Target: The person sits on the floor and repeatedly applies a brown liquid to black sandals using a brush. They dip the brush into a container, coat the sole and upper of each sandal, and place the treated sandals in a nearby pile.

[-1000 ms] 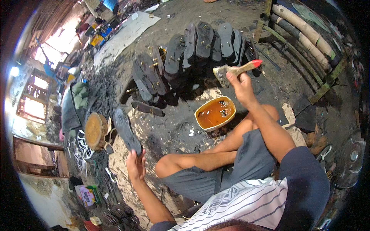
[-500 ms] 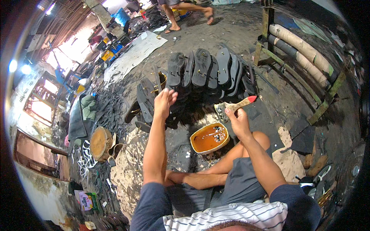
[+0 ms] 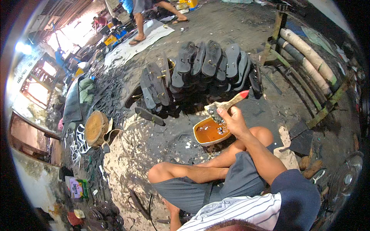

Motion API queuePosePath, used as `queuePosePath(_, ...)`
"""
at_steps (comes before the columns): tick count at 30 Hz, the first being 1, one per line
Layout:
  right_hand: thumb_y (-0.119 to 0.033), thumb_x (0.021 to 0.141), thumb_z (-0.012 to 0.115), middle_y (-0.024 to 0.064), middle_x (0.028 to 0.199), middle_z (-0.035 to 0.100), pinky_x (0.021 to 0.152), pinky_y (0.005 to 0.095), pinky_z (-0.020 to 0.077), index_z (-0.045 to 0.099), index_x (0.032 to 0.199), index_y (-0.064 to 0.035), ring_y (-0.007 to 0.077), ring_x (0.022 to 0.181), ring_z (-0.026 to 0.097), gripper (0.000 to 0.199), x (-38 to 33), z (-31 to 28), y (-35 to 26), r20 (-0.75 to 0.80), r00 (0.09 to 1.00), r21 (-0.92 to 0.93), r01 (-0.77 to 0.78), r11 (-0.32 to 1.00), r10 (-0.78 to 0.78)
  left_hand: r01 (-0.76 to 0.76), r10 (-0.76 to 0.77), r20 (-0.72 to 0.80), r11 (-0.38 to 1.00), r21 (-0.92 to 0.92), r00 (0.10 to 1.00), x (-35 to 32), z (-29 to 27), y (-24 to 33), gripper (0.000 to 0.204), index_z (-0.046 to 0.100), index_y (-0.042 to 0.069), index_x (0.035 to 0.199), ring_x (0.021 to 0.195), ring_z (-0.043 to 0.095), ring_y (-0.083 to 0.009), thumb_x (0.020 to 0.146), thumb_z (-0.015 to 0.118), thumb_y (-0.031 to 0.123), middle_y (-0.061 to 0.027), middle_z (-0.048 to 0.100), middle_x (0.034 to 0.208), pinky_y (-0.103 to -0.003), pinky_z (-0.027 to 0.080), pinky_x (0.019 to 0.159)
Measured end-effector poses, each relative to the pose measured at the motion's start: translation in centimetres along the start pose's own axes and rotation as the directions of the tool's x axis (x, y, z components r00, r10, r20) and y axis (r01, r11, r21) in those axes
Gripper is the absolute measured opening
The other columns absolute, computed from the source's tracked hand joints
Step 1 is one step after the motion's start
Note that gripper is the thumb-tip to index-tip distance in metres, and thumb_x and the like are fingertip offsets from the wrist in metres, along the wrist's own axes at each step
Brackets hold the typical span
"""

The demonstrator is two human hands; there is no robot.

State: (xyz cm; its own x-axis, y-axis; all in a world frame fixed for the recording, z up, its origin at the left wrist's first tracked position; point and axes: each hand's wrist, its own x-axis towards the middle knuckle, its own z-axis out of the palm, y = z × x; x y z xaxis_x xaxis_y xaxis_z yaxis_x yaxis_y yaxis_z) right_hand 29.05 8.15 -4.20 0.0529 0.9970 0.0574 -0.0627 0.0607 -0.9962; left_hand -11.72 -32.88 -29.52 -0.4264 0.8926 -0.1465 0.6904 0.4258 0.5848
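My right hand [image 3: 236, 122] is closed around a paintbrush [image 3: 230, 102] with a pale handle and a red tip. Its dark, clotted bristles hang over the far rim of a yellowish bowl [image 3: 197, 138] of amber liquid. By my left thigh, near the lower edge, bare skin shows that looks like my left forearm and hand [image 3: 172, 211]; its fingers cannot be made out. Rows of dark sandals [image 3: 211, 58] stand on edge in a stack beyond the bowl. A single dark sole [image 3: 149, 116] lies flat before the stack's left end.
A round wooden block [image 3: 96, 128] stands on the left among dark scraps and white straps. Wrapped rolls [image 3: 306, 50] rest on a wooden rack at the right. Another person's legs [image 3: 139, 25] cross the background. Dark strips [image 3: 139, 206] lie by my left knee.
My left hand has dropped from near the sandals to the lower edge. My right hand and the brush have moved slightly left. The other person has walked left; the view has shifted.
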Motion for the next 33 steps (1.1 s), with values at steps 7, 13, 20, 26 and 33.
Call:
queuePosePath(7, -0.027, 0.097, 0.072, 0.0058, 0.099, 0.072, 0.077, 0.0306, 0.0524, 0.07, 0.11, 0.0015, 0.0106, 0.088, 0.064, 0.031, -0.3, -0.3, 2.1, -0.083, 0.996, -0.015, 0.011, 1.0, -0.012, 0.343, -0.278, 0.351, 0.929, -0.138, 0.894, -0.7, -7.1, 6.8, 0.048, 0.065, -0.003, 0.128, 0.119, 0.065, -0.0345, 0.091, 0.068, 0.027, -0.0224, 0.07, 0.125, -0.04, 0.048, 0.099)
queuePosePath(13, -0.022, 0.099, 0.07, 0.0073, 0.109, 0.071, 0.088, 0.03, 0.0516, 0.067, 0.113, 0.0036, 0.0119, 0.097, 0.063, 0.029, -0.4, -0.7, 2.3, -0.068, 0.996, -0.075, -0.07, 0.995, 0.065, 0.152, -0.154, -0.102, 0.988, -0.029, 0.983, 3.7, -16.7, 3.9, 0.032, 0.066, -0.004, 0.114, 0.098, 0.064, -0.0307, 0.096, 0.065, 0.021, -0.0176, 0.068, 0.107, -0.043, 0.05, 0.089)
queuePosePath(20, -0.037, 0.098, 0.069, 0.0081, 0.093, 0.073, 0.075, 0.0344, 0.0528, 0.07, 0.115, -0.0007, 0.0135, 0.082, 0.066, 0.04, -0.1, 0.7, 2.7, 0.051, 0.999, -0.164, -0.007, 0.986, 0.016, -0.346, -0.217, -0.392, 0.221, -0.912, 0.894, 9.0, -27.7, 20.8, 0.031, 0.056, 0.003, 0.131, 0.104, 0.065, -0.0219, 0.105, 0.059, 0.021, -0.0105, 0.066, 0.12, -0.04, 0.055, 0.09)
queuePosePath(26, -0.042, 0.096, 0.069, 0.0183, 0.111, 0.074, 0.091, 0.0412, 0.0521, 0.071, 0.122, -0.0037, 0.0259, 0.101, 0.07, 0.047, 0.5, 1.8, 0.5, 0.327, 0.944, -0.478, 0.211, 0.853, -0.05, 0.148, -0.549, -0.102, 0.392, -0.908, 0.83, 5.3, -16.8, 18.6, 0.061, 0.047, 0.007, 0.148, 0.11, 0.062, -0.0169, 0.095, 0.074, 0.02, -0.0077, 0.065, 0.122, -0.036, 0.052, 0.094)
queuePosePath(33, -0.037, 0.087, 0.076, 0.0175, 0.108, 0.075, 0.088, 0.0403, 0.0544, 0.076, 0.11, -0.0088, 0.035, 0.098, 0.072, 0.036, 0.8, 2.8, 4.9, 0.466, 0.877, -0.76, 0.329, 0.561, 0.118, -0.504, 0.559, -0.236, 0.825, 0.256, 0.795, 5.1, -21.4, 23.0, 0.038, 0.071, 0.01, 0.128, 0.125, 0.058, -0.0305, 0.091, 0.071, 0.006, -0.0127, 0.068, 0.12, -0.044, 0.037, 0.113)
